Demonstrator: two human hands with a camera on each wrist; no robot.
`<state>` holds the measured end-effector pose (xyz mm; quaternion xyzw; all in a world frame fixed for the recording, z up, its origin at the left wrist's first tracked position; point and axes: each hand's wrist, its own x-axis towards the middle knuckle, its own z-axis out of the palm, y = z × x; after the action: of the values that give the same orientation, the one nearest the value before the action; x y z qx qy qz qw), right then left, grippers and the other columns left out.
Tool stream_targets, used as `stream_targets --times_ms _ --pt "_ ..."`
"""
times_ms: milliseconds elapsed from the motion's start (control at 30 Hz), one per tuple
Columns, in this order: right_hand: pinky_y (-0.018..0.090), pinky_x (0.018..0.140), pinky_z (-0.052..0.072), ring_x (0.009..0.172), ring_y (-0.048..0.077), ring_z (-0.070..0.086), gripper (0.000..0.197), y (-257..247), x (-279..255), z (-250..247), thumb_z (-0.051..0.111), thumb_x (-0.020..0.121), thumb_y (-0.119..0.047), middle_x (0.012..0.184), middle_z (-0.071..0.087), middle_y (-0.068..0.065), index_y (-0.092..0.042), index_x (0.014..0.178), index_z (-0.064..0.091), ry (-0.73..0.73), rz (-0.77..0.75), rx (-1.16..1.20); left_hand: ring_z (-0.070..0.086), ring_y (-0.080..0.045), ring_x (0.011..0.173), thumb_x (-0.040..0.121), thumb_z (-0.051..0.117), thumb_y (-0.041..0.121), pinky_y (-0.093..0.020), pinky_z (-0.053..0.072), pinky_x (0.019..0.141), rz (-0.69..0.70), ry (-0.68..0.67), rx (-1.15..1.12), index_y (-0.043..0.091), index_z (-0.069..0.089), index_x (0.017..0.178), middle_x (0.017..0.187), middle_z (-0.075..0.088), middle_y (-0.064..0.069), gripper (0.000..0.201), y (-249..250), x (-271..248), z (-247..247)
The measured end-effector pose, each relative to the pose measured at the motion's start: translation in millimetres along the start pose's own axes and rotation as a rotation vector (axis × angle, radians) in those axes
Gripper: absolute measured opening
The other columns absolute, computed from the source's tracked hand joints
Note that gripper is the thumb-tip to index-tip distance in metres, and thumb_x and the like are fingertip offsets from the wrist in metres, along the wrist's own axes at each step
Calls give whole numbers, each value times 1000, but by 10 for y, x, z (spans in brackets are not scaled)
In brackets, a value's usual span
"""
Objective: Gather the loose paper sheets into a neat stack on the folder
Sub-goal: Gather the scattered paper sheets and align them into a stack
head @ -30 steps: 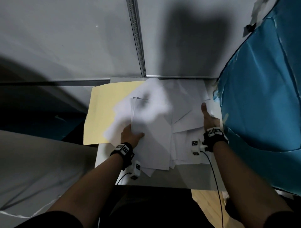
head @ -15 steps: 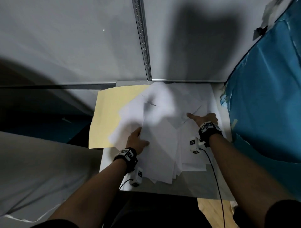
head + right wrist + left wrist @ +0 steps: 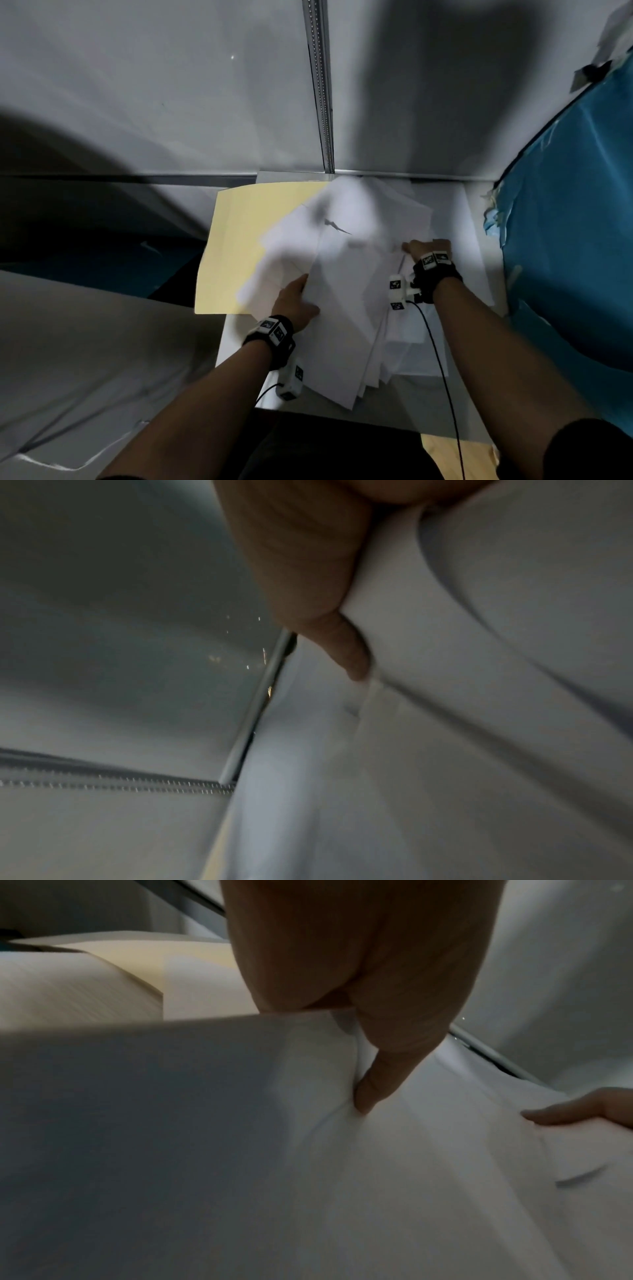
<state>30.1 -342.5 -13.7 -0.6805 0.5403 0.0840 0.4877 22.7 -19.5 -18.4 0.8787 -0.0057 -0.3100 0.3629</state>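
A messy pile of white paper sheets (image 3: pixel 346 281) lies fanned across a small white table (image 3: pixel 474 222), partly overlapping a pale yellow folder (image 3: pixel 236 246) on the left. My left hand (image 3: pixel 301 291) pinches the pile's left edge, the thumb (image 3: pixel 373 1085) on top and the fingers hidden beneath the sheets (image 3: pixel 171 1123). At the pile's right side my right hand (image 3: pixel 416 248) holds several sheets (image 3: pixel 479 642), its thumb (image 3: pixel 346 653) lying along them. The folder (image 3: pixel 192 958) shows behind the left thumb.
A grey wall panel with a vertical metal rail (image 3: pixel 322 85) closes off the back of the table. Blue sheeting (image 3: pixel 565 240) hangs close on the right. The folder overhangs the table's left edge. Cables run from both wrist cameras past the near table edge (image 3: pixel 342 413).
My right hand has moved left from the pile's right edge toward its middle, drawing sheets together and leftward over the folder. The left hand has stayed at the left edge.
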Motion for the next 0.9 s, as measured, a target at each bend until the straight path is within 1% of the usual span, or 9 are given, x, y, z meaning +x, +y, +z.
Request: stream_targets --times_ms 100,200,300,433,567,667,733,800,900 --pt "41 89 58 89 29 67 38 117 -40 -202 83 70 -25 104 69 4 -7 100 68 -1 -9 22 60 -29 137 80 80 6 -37 53 105 5 72 -59 36 39 163 150 61 -5 98 7 -32 -73" --pt "38 90 56 98 32 68 52 438 -145 -500 81 71 -22 116 71 13 -8 119 67 96 -79 -32 62 -14 113 81 74 -2 -35 58 89 107 150 -156 64 15 160 150 53 15 119 12 -118 -166" --pt "39 84 57 91 32 67 52 703 -287 -718 75 71 -12 117 71 19 -4 121 65 89 -90 -71 58 -6 118 81 71 -3 -17 51 86 185 163 -119 69 32 152 154 48 21 108 -13 -144 -207" --pt "40 99 51 121 34 60 117 730 -325 -779 98 50 -49 142 55 17 1 142 46 26 36 -57 61 -28 133 80 79 10 -29 49 101 152 174 -40 51 58 136 144 60 5 73 -60 -95 -137" --pt "33 84 52 105 36 65 50 530 -484 -798 79 79 -19 122 65 23 2 119 59 93 -156 -265 60 -20 132 77 83 0 -38 54 106 245 190 -173 50 38 158 155 52 17 105 18 -113 -84" --pt "42 95 48 110 42 60 35 247 -775 -922 56 92 -9 123 63 27 -1 127 57 205 -345 -364 52 -9 141 75 80 -8 -26 51 109 277 232 -239 53 20 164 163 35 38 123 92 -118 -64" --pt "49 96 45 110 48 59 32 64 -1041 -1077 51 98 -12 121 62 29 -4 129 56 313 -477 -390 45 -3 148 76 77 -9 -16 42 113 282 252 -144 51 39 158 162 41 31 108 119 -70 -39" --pt "51 84 51 98 49 63 28 -79 -1327 -1293 52 99 -22 109 66 31 -4 120 60 435 -646 -333 56 -18 142 79 74 -8 -21 43 111 239 237 -85 45 66 136 150 59 10 78 121 8 7" --pt "28 73 47 87 30 68 22 -334 -1727 -1688 64 97 -19 97 72 23 0 105 69 452 -930 -75 61 -26 130 80 70 -9 -26 48 103 145 205 -63 30 76 128 141 63 -5 62 124 65 38"
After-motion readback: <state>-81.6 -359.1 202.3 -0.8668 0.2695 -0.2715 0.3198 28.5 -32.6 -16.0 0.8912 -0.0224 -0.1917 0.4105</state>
